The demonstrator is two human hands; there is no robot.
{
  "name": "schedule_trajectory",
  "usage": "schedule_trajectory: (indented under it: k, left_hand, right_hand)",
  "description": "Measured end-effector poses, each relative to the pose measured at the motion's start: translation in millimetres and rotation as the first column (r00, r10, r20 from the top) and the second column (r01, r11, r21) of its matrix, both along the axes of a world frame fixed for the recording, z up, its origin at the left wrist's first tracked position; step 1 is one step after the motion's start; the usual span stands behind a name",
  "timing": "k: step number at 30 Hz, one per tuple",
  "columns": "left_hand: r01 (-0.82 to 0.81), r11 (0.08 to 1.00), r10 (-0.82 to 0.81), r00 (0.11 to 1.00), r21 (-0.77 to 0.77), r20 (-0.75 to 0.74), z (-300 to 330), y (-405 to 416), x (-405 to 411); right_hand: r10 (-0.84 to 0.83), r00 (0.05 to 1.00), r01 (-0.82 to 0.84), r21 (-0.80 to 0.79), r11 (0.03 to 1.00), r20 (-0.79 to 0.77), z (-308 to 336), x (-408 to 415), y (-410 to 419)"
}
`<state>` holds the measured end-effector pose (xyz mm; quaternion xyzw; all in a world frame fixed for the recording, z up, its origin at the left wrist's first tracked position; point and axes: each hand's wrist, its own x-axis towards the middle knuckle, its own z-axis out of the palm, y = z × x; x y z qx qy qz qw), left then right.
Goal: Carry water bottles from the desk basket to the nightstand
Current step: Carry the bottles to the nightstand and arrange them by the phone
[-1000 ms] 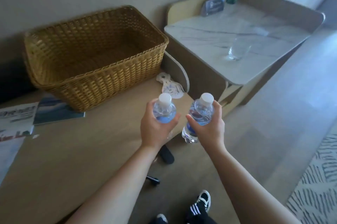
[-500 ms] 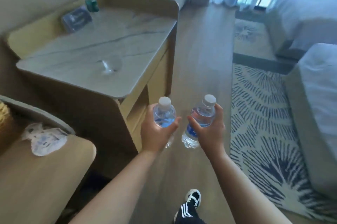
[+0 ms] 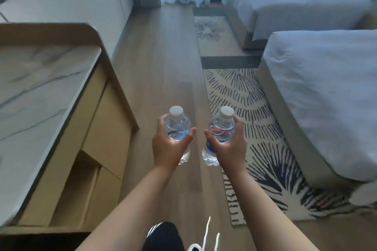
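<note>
Clear plastic bottles, one per hand: left hand (image 3: 170, 144) wraps left bottle (image 3: 177, 128), right hand (image 3: 228, 144) wraps right bottle (image 3: 221, 130), fingers curled round bodies, caps up, held chest-front for walking. Versus earlier frames: basket, desk gone from view; marble worktop (image 3: 40, 87) slid left; beds (image 3: 316, 91), rug (image 3: 255, 128) ahead. Nightstand not visible.

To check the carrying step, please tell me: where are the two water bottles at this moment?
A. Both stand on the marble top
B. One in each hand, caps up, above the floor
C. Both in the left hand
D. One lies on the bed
B: the left hand grips one water bottle and the right hand grips the other water bottle, both upright over the wooden floor.
</note>
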<state>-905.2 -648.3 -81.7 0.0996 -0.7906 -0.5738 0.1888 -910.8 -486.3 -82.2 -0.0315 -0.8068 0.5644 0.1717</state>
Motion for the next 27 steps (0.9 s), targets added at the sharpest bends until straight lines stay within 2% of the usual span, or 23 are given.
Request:
schedule_trajectory:
  k: [7,15,27]
  left_hand:
    - [0.125,0.992,-0.125,0.992,0.01,0.013,-19.9,24.9,-129.3]
    - [0.232,0.973,-0.232,0.972,-0.005,-0.025,-14.9,16.2,-312.9]
    - [0.238,0.971,-0.238,0.971,0.013,-0.014,-16.0,17.1,-543.5]
  right_hand:
    - [-0.079,0.995,0.077,0.026,0.997,0.068,-19.9,-108.0,19.9]
    - [-0.177,0.983,0.179,-0.046,0.983,0.039,-14.0,-284.6,4.0]
    - [-0.26,0.965,0.262,-0.06,0.963,0.036,-13.9,-493.0,25.6]
